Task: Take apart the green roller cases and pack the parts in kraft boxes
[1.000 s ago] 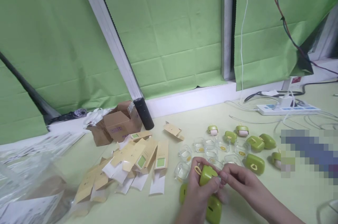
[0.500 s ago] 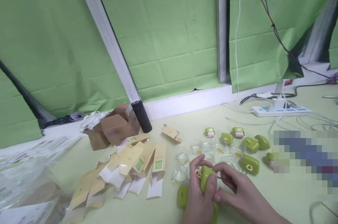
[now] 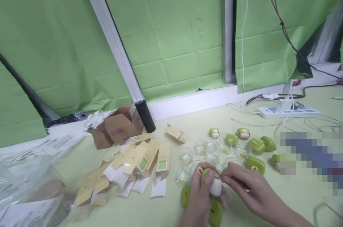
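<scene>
My left hand [image 3: 199,198] is wrapped round a small rounded case with a green cover and a white body [image 3: 215,187], which looks like an earbud case. A yellow loop [image 3: 199,170] sticks out at its top left. My right hand [image 3: 250,186] is closed in a pinch at the case's right edge; what lies between its fingertips is too small to make out. Below the left hand lie green cover pieces [image 3: 215,212] with dark slots. Clear plastic shells [image 3: 213,152] with yellow marks stand just behind the hands.
Several green cases [image 3: 255,165] sit to the right and back. Left lie a heap of kraft paper boxes [image 3: 136,157], a brown carton [image 3: 122,127], a black cylinder [image 3: 145,116] and plastic bags [image 3: 26,180]. A power strip [image 3: 289,112] with loose cables lies at the back right.
The held case has turned, so its white body now shows below the green cover. My right hand's fingers have drawn together and shifted slightly right. The view has moved slightly.
</scene>
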`<state>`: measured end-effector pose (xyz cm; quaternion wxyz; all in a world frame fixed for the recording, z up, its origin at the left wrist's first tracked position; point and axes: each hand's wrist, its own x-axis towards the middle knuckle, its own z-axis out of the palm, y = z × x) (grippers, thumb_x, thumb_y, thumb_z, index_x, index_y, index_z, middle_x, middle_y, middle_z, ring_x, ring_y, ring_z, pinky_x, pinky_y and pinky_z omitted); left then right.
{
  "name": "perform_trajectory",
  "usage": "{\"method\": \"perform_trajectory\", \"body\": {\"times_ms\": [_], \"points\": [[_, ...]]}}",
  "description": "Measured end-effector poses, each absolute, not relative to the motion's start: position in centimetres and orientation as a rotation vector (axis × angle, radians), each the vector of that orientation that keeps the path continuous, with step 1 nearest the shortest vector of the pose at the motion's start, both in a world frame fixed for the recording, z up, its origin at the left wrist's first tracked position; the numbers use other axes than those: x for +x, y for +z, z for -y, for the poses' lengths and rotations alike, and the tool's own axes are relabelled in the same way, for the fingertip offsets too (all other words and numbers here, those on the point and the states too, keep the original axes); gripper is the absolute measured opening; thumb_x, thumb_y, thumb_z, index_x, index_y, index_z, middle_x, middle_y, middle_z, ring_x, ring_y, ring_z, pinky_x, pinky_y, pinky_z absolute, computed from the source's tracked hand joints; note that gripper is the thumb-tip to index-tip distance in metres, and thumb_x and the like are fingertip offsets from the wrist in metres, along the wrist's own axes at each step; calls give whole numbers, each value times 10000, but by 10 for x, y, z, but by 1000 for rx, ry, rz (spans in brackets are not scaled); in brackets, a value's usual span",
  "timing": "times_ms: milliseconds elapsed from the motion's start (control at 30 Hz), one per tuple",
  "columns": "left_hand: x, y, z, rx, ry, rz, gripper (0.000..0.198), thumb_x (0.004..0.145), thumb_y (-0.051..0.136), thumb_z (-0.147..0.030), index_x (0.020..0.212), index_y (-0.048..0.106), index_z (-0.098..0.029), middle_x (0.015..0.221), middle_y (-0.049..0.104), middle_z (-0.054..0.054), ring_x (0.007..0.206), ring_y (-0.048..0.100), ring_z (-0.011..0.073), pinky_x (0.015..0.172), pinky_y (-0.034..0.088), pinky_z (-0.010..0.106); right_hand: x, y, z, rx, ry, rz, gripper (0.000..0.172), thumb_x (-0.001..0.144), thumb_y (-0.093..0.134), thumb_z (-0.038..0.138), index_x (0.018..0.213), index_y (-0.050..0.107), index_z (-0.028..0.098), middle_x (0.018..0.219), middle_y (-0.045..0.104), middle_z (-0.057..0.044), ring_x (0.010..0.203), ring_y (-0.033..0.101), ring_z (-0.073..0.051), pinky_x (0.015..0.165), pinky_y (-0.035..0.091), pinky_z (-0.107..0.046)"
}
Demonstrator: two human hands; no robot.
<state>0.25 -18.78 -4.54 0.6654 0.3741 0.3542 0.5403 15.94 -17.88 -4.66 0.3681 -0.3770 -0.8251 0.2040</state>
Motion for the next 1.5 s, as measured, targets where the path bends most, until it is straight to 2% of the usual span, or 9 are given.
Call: {"method": "perform_trajectory", "body": {"times_ms": [267, 533, 667, 767, 933, 1100, 1300, 1433, 1500], "points": [[3, -40, 190, 756, 1244, -760, 376, 725, 667, -457, 890, 487, -170, 649, 570, -27, 504, 551, 98, 384, 443, 190, 160, -52, 178, -993, 384, 2089, 196, 964, 386, 274, 837, 527, 228, 684, 551, 21, 559, 515, -104, 511, 359, -212], [0, -41, 192, 713, 1164, -630, 348, 661, 725, -267, 884, 470, -187, 641, 590, -19, 586, 556, 99, 434, 394, 158, 153, -58, 181, -1070, 84, 2016, 184, 934, 391, 217, 829, 542, 230, 653, 606, 7, 510, 564, -116, 505, 377, -218], [-3, -31, 191, 792, 1122, -751, 397, 654, 741, -317, 889, 443, -203, 690, 586, -20, 573, 563, 101, 414, 402, 161, 154, -54, 181, -1115, 434, 1981, 234, 940, 384, 300, 790, 548, 227, 650, 574, 10, 525, 508, -119, 507, 359, -225], [-2, -29, 191, 935, 1230, -988, 439, 692, 688, -492, 890, 399, -227, 698, 554, -43, 477, 543, 92, 367, 415, 181, 151, -50, 181, -1168, 773, 1857, 203, 890, 472, 394, 879, 583, 225, 578, 419, 57, 511, 393, -119, 488, 311, -225], [3, -40, 194, 1120, 1188, -1096, 468, 761, 525, -636, 955, 356, -245, 553, 421, -115, 337, 423, 56, 321, 381, 167, 143, -49, 181, -1202, 1055, 1775, 235, 733, 677, 323, 930, 607, 214, 557, 265, 99, 529, 324, -109, 512, 300, -215], [1, -42, 189, 1110, 1238, -1042, 448, 783, 501, -628, 952, 369, -235, 667, 501, -68, 424, 517, 74, 377, 435, 187, 155, -42, 177, -1170, 1004, 1687, 253, 723, 669, 368, 889, 562, 211, 635, 442, 66, 539, 435, -109, 498, 375, -211], [-7, -39, 183, 782, 1309, -847, 373, 762, 570, -513, 913, 391, -221, 787, 541, -37, 444, 498, 52, 328, 279, 147, 201, -67, 177, -1449, 528, 2049, 231, 702, 609, 226, 925, 592, 281, 734, 633, 19, 594, 607, -184, 532, 441, -266], [-3, -37, 186, 726, 1206, -772, 385, 762, 598, -513, 901, 452, -185, 906, 581, 23, 555, 577, 92, 418, 371, 198, 202, -72, 181, -1441, 528, 1992, 335, 799, 562, 307, 1133, 584, 315, 758, 643, 11, 575, 619, -171, 538, 472, -271], [0, -37, 188, 802, 1192, -825, 480, 721, 648, -540, 983, 462, -184, 976, 609, 60, 571, 581, 100, 464, 382, 218, 191, -59, 184, -1377, 575, 1914, 264, 833, 547, 395, 1056, 630, 279, 732, 623, -1, 594, 593, -163, 532, 464, -256]]}}
